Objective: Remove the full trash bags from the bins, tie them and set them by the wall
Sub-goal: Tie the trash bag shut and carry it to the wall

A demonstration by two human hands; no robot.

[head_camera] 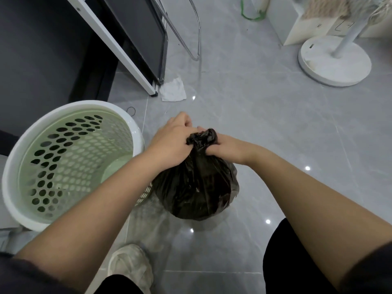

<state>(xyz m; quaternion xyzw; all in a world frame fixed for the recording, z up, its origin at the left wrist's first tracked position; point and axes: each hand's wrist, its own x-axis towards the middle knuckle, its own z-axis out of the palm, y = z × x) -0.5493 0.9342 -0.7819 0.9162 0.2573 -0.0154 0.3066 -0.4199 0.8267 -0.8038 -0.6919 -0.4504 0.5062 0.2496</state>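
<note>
A full black trash bag (196,187) stands on the grey tiled floor in front of me. Its top is gathered into a bunched neck. My left hand (171,143) grips that neck from the left, and my right hand (224,149) grips it from the right, fingers curled into the plastic. Just left of the bag sits a round white bin (12,170) with a pale green perforated wall. No bag lines it.
A dark desk with a white leg (118,49) and a chrome chair frame (197,28) stand behind the bin. A crumpled white tissue (172,91) lies on the floor. A white fan base (333,62) is at the far right. My shoe (131,266) is below the bag.
</note>
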